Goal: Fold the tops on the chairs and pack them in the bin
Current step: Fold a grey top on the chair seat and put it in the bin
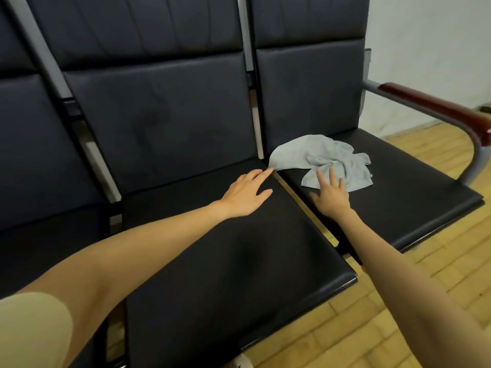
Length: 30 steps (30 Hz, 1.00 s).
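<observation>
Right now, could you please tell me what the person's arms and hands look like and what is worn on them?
Both forearms are bare. The left hand and right hand wear no gloves, rings or watch. A short beige sleeve covers the left upper arm.

- Bare black seat is lying open along its front and right edges around the crumpled top.
- The armrest is fencing the right edge.
</observation>
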Each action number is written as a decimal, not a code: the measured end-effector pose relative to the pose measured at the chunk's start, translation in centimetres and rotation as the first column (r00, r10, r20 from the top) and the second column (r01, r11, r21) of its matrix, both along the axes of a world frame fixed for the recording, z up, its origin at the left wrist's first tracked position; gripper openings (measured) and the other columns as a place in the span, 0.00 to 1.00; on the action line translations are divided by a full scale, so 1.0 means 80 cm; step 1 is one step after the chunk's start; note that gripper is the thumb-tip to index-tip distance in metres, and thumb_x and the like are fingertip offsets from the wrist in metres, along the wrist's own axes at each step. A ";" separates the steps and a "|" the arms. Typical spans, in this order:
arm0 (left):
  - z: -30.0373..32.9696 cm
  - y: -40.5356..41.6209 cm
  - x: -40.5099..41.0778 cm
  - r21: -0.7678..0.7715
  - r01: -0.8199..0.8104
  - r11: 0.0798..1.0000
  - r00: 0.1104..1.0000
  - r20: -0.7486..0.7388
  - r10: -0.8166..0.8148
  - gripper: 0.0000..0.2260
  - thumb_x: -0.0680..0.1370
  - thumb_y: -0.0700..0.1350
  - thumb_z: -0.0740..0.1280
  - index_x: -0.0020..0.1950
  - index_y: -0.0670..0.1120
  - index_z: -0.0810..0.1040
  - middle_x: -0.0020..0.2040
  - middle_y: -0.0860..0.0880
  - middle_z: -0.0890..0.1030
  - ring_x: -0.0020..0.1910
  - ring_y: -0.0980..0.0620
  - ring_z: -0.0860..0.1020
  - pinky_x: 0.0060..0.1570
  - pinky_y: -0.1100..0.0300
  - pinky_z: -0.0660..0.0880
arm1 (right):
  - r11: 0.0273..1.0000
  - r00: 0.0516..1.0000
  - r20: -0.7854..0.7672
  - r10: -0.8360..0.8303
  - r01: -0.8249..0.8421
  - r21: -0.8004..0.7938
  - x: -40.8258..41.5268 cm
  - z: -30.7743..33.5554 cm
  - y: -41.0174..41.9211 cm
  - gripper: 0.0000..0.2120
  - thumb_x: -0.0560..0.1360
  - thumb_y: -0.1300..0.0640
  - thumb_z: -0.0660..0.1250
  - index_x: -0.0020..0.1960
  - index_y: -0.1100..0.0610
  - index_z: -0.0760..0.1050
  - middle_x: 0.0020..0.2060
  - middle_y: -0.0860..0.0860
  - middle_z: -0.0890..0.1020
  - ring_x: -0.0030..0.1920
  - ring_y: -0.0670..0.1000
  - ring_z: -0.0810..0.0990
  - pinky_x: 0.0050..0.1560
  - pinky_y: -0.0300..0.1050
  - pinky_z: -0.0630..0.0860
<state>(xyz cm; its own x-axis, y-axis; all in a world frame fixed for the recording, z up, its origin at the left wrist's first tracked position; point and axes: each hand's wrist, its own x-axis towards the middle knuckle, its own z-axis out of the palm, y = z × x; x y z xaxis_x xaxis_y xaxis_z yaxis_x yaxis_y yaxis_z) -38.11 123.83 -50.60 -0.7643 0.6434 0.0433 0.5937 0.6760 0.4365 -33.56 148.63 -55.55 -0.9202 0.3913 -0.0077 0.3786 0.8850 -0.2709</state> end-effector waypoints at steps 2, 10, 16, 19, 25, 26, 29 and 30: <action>-0.014 0.013 -0.012 -0.020 0.012 1.000 1.000 0.001 -0.012 0.26 0.83 0.54 0.56 0.79 0.54 0.51 0.78 0.48 0.57 0.76 0.45 0.57 0.72 0.48 0.62 | 1.000 1.000 0.006 -0.007 0.007 -0.027 -0.029 -0.009 0.020 0.31 0.81 0.48 0.58 0.79 0.47 0.47 0.78 0.55 0.43 0.76 0.68 0.46 0.73 0.63 0.53; -0.038 0.040 -0.035 -0.073 0.018 0.997 1.000 0.004 -0.018 0.26 0.82 0.54 0.56 0.79 0.55 0.51 0.78 0.49 0.57 0.75 0.44 0.59 0.71 0.47 0.62 | 0.993 0.997 0.050 0.055 -0.060 0.103 -0.045 -0.069 0.037 0.21 0.81 0.46 0.55 0.72 0.52 0.62 0.70 0.54 0.66 0.70 0.59 0.63 0.66 0.59 0.63; -0.019 0.029 -0.014 -0.082 0.011 0.997 1.000 0.011 -0.011 0.26 0.82 0.54 0.56 0.79 0.55 0.51 0.78 0.49 0.57 0.75 0.44 0.58 0.70 0.48 0.61 | 0.991 0.990 0.133 0.038 -0.055 0.125 -0.031 -0.040 0.040 0.14 0.78 0.62 0.61 0.63 0.61 0.70 0.61 0.59 0.71 0.60 0.62 0.71 0.60 0.54 0.71; 0.004 0.016 0.003 -0.067 -0.001 0.998 1.000 0.017 0.002 0.26 0.82 0.53 0.57 0.79 0.54 0.53 0.77 0.49 0.58 0.75 0.44 0.59 0.70 0.47 0.61 | 0.976 0.999 0.024 -0.034 0.038 -0.215 -0.002 -0.027 0.026 0.06 0.78 0.65 0.60 0.53 0.64 0.72 0.50 0.61 0.76 0.52 0.61 0.75 0.50 0.49 0.72; 0.057 -0.033 0.045 0.044 -0.031 0.999 0.993 0.113 0.026 0.26 0.81 0.52 0.61 0.78 0.53 0.57 0.75 0.49 0.63 0.73 0.47 0.62 0.71 0.51 0.63 | 0.648 0.851 -0.440 -0.288 -0.165 -0.743 0.089 0.085 -0.052 0.05 0.79 0.60 0.61 0.48 0.62 0.70 0.39 0.51 0.74 0.41 0.47 0.74 0.43 0.42 0.71; 0.069 -0.043 0.056 0.078 -0.031 0.996 0.991 0.132 0.021 0.27 0.81 0.52 0.62 0.78 0.53 0.57 0.75 0.48 0.64 0.73 0.48 0.63 0.70 0.53 0.64 | 0.621 0.838 -0.478 -0.262 -0.232 -0.748 0.104 0.109 -0.064 0.06 0.80 0.59 0.61 0.46 0.61 0.69 0.38 0.51 0.72 0.40 0.47 0.72 0.43 0.41 0.70; 0.097 -0.066 0.095 0.199 -0.068 0.978 0.968 0.250 0.016 0.29 0.78 0.53 0.67 0.77 0.54 0.59 0.72 0.50 0.67 0.69 0.51 0.67 0.65 0.58 0.66 | 0.470 0.851 -0.484 -0.204 -0.348 -0.811 0.143 0.169 -0.105 0.06 0.80 0.56 0.60 0.44 0.56 0.70 0.41 0.54 0.72 0.45 0.51 0.72 0.50 0.49 0.72; 0.104 -0.073 0.108 0.231 -0.077 0.970 0.956 0.295 0.006 0.31 0.76 0.54 0.69 0.77 0.55 0.60 0.72 0.52 0.68 0.68 0.52 0.68 0.64 0.58 0.67 | 0.424 0.859 -0.471 -0.199 -0.358 -0.832 0.154 0.187 -0.119 0.06 0.80 0.57 0.60 0.45 0.56 0.71 0.43 0.55 0.73 0.47 0.53 0.73 0.54 0.53 0.72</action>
<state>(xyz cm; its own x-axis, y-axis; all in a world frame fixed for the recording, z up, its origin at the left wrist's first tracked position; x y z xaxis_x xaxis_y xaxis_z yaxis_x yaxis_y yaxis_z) -29.47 118.02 -42.31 -0.7923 0.6090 -0.0367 0.3911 0.5531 0.7356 -21.21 139.09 -40.60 -0.9337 0.3419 0.1061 -0.0906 0.0610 -0.9940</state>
